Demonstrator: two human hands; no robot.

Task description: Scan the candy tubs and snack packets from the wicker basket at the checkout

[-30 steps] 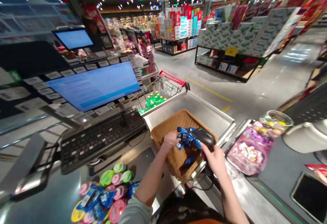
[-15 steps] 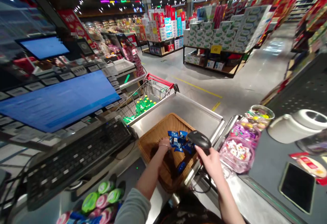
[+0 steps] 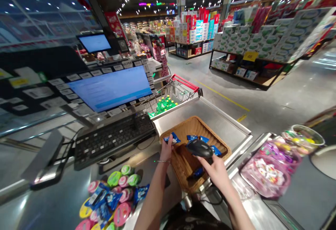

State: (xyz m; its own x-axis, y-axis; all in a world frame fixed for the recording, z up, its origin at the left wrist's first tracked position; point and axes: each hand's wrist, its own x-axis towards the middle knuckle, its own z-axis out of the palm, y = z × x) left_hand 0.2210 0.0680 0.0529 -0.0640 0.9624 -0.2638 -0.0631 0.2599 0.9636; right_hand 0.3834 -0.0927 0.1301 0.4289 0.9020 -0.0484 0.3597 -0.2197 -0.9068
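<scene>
My left hand (image 3: 166, 150) is pinching a small blue packet (image 3: 172, 138) over the near left part of a woven wicker basket (image 3: 181, 126). My right hand (image 3: 215, 171) is shut on a black handheld barcode scanner (image 3: 200, 148), which it holds over the basket. Several more blue packets (image 3: 203, 142) lie just beyond the scanner, partly hidden by it. Another blue packet (image 3: 198, 172) sits low in the basket, close to my right hand.
A black keyboard (image 3: 112, 140) and a blue-lit monitor (image 3: 110, 88) stand left of the basket. Round pink and green items with blue packets (image 3: 112, 198) lie on the counter in front. A wire cart (image 3: 170, 97) holding green bottles stands beyond a steel tray. Pink-wrapped sweets (image 3: 265, 168) lie to the right.
My left hand has moved left, away from the bunch of packets, with one blue packet pinched in it. The scanner stays in my right hand. The view has swung, shifting the scene.
</scene>
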